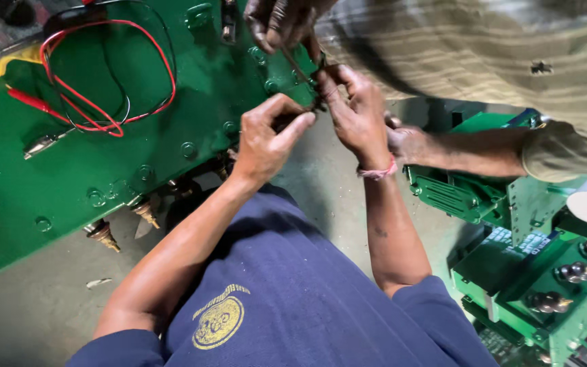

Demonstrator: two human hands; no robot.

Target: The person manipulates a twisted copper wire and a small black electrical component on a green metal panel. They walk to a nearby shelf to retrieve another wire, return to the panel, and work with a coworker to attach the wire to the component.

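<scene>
Both hands pinching smth small at the edge of the green cover [171, 102]: left hand [266, 139] fingers closed on it, right hand [358, 112] too. Co-worker's hand [280, 20] w/ tool just above. Looks mid-fastening; needs steady hold.

A red test lead [107, 102] and a black one [145, 41] looped together over the green painted lid [49, 170], the red probe [32, 100] lying near the lid's left side and a metal alligator clip [42, 143] resting just below it. Brass bushing terminals [103, 234] stuck out from under the lid's lower edge above the grey concrete floor [35, 312]. To the right stood smaller green metal housings [511, 204], one topped with a row of dark rounded terminals [575, 272].
</scene>
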